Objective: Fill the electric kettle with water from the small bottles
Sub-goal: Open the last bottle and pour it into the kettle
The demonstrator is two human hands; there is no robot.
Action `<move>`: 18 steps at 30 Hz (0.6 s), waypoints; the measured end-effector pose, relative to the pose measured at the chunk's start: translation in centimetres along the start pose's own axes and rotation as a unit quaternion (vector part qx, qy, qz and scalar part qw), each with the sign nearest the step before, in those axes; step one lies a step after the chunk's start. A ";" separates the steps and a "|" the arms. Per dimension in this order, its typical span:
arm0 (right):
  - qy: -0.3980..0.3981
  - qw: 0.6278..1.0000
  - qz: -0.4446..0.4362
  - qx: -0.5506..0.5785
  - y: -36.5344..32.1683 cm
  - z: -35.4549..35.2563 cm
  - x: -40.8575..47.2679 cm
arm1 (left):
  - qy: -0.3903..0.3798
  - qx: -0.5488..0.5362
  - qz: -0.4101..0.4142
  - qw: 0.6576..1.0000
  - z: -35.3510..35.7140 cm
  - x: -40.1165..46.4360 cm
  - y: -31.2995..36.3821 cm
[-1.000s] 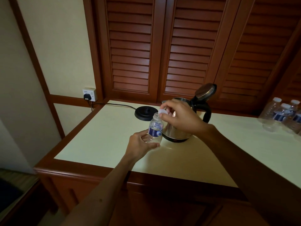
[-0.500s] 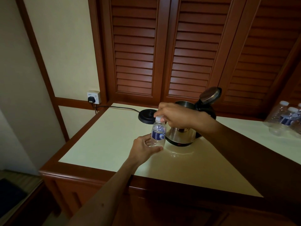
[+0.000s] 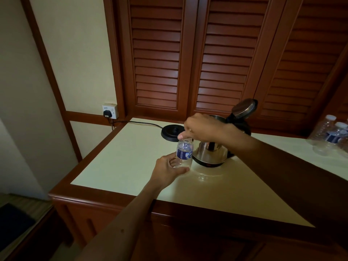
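A small clear water bottle (image 3: 184, 153) with a blue label stands upright on the counter, just left of the kettle. My left hand (image 3: 167, 172) grips its lower part from the near side. My right hand (image 3: 201, 129) reaches over from the right, its fingertips pinched on the bottle's mouth; the white cap is hidden under them. The steel electric kettle (image 3: 211, 153) sits off its base behind the bottle with its lid (image 3: 243, 108) swung up open. My right wrist covers part of the kettle's rim.
The black kettle base (image 3: 170, 131) lies behind the bottle, its cord running to a wall socket (image 3: 110, 111). Several more small bottles (image 3: 331, 136) stand at the far right of the pale countertop (image 3: 131, 157). Louvred wooden doors rise behind.
One second ago my right hand held the white cap just above the bottle's mouth; now its fingers are down on the mouth. My left hand keeps its grip.
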State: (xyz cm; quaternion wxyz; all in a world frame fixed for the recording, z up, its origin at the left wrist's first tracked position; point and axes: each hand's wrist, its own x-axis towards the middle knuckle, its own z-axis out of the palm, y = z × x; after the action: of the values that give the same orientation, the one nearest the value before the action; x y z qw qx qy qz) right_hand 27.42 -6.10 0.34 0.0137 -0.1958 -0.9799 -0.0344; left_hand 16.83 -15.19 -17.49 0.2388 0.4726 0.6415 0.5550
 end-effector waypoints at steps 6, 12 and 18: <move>-0.038 0.998 -0.051 0.023 0.9 -0.1 -0.4 | 0.006 0.008 0.004 1.000 0.1 0.0 0.0; 0.033 0.994 -0.033 -0.096 0.4 1.5 -0.1 | 0.005 -0.002 -0.002 1.000 0.1 0.2 -0.3; 0.089 0.992 -0.022 -0.092 0.9 2.6 0.2 | -0.003 -0.007 0.003 1.000 0.1 0.2 -0.3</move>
State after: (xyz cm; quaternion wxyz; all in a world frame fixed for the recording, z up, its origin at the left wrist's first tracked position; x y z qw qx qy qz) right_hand 27.55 -5.05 -2.23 0.0819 -0.1712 -0.9716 -0.1416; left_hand 16.76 -14.93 -17.78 0.2423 0.4747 0.6354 0.5588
